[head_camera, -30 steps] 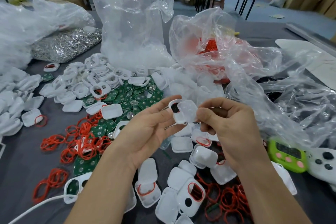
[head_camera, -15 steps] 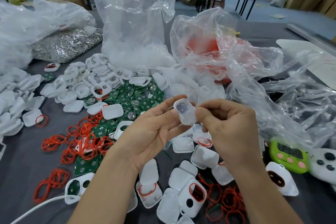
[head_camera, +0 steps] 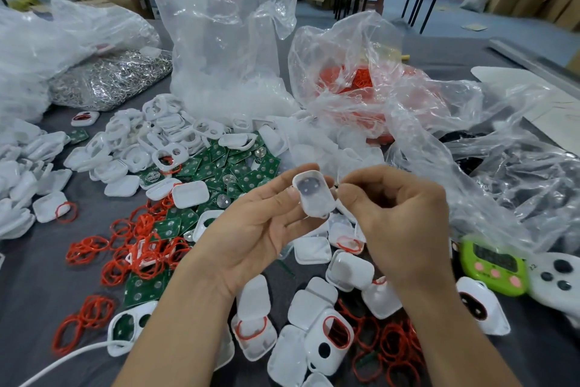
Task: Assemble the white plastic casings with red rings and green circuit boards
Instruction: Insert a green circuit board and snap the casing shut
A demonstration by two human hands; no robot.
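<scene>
**White casing pinched between both hands**

The white casing (head_camera: 312, 195) is held above the desk (head_camera: 28, 276), with dark shapes showing through its face. The left hand (head_camera: 251, 229) has its grip pinching the casing's left edge, and the right hand (head_camera: 398, 223) has its grip curled, pinching the right edge. Below lie green circuit boards (head_camera: 216, 167), red rings (head_camera: 141, 242) and loose casings (head_camera: 314, 250).
</scene>
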